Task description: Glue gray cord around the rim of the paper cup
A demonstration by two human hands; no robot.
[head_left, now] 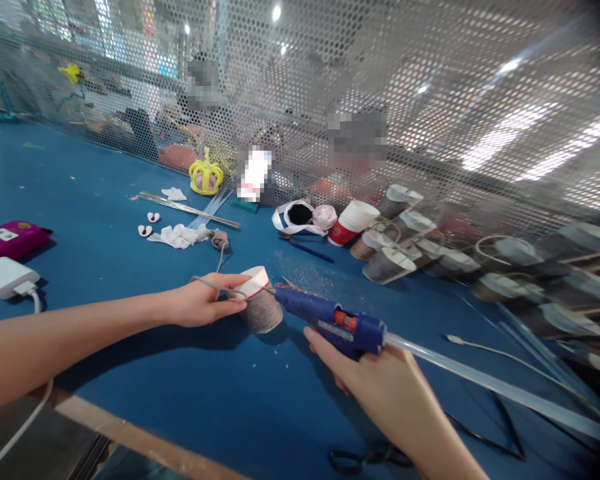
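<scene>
My left hand (207, 298) grips a paper cup (263, 310) tilted on its side, its lower part wrapped in grey yarn and a white band bare near one end. Grey yarn (223, 257) runs from a small ball past my left fingers to the cup. In my right hand (380, 377) is a blue hot glue gun (330, 317), its nozzle close to the cup's edge; I cannot tell whether it touches. A long clear glue stick (480, 387) sticks out of the gun's back.
Several yarn-wrapped cups (390, 265) stand along the mesh screen (300, 80), beside stacked paper cups (353, 223). Metal rods (190, 210), a yellow crown-shaped piece (206, 175) and a phone (255, 175) lie farther back. Black scissors (370, 459) and cables are near me; a white adapter (7, 277) is left.
</scene>
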